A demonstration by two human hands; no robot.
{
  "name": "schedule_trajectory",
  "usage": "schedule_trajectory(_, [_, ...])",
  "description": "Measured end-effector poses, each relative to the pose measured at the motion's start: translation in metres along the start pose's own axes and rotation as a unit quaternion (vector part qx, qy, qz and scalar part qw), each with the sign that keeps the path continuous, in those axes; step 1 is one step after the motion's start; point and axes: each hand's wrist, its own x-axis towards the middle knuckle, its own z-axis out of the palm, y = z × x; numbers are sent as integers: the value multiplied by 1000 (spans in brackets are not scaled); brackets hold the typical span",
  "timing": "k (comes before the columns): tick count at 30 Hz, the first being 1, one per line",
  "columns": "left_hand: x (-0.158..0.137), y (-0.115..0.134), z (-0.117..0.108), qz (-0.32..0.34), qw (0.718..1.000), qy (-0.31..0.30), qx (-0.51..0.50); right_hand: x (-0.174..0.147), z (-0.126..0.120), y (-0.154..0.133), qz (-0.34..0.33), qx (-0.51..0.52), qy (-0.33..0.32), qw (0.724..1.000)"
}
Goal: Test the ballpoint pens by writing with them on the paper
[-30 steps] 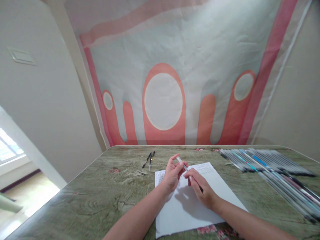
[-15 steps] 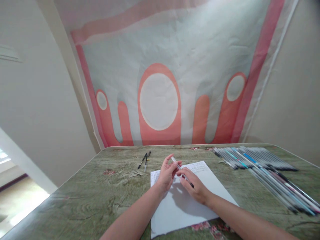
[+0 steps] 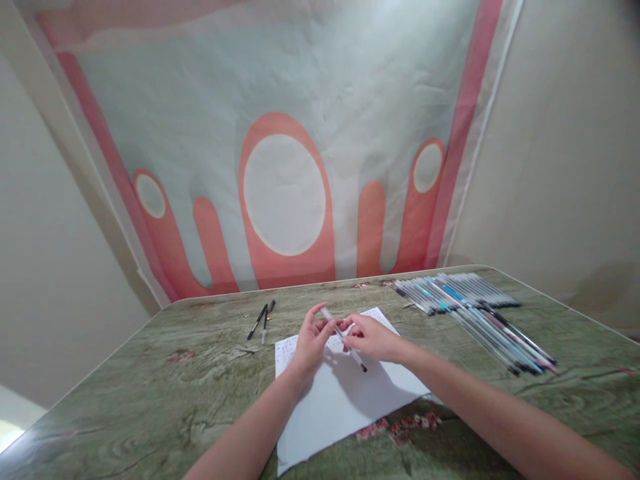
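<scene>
A slim pen [image 3: 358, 360] with a pale, clear-looking barrel and a dark lower end slants over the paper. My left hand [image 3: 314, 339] has its thumb and fingers closed around the upper part, with the index fingertip near the top end. From the right, my right hand [image 3: 371, 337] pinches the barrel around its middle, and the dark end sticks out below its fingers. Beneath both hands lies a white sheet of paper [image 3: 325, 420], with rows of handwriting along its far part. My hands and their shadow cover some of that writing.
On the wood-patterned table [image 3: 200, 387], a black pen [image 3: 257, 321] and loose pen parts [image 3: 265, 327] lie left of the paper. Many pens are laid out in a row [image 3: 480, 290] at the back right, with a bundle of pens [image 3: 505, 340] in front. A patterned wall covering [image 3: 345, 100] hangs behind.
The view has turned to the right, so everything sits further left. My right hand has shifted on the pen, whose dark lower end now shows clear of the fingers.
</scene>
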Motion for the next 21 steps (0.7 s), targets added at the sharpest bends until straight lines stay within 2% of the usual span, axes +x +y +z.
schedule_trajectory(4, [-4, -3, 4, 30, 996, -26, 84, -5, -13, 11, 45, -26, 0, 999])
schedule_trajectory(7, [-9, -5, 4, 78, 977, -41, 194, -20, -37, 20, 24, -96, 57, 993])
schedule_trajectory(9, [-13, -5, 3, 104, 955, -61, 272, -36, -58, 28, 9, -177, 115, 977])
schedule_trajectory(12, [-19, -3, 3, 141, 908, -123, 375, -67, -90, 46, 50, -332, 179, 925])
schedule_trajectory(14, [-21, -1, 4, 171, 872, -171, 426, -90, -107, 58, 98, -443, 204, 867])
schedule_trajectory(17, [-23, 1, 6, 211, 837, -193, 466, -118, -125, 71, 163, -548, 183, 800])
schedule_trajectory(21, [-22, 1, 6, 228, 804, -189, 516, -137, -137, 78, 192, -601, 186, 753])
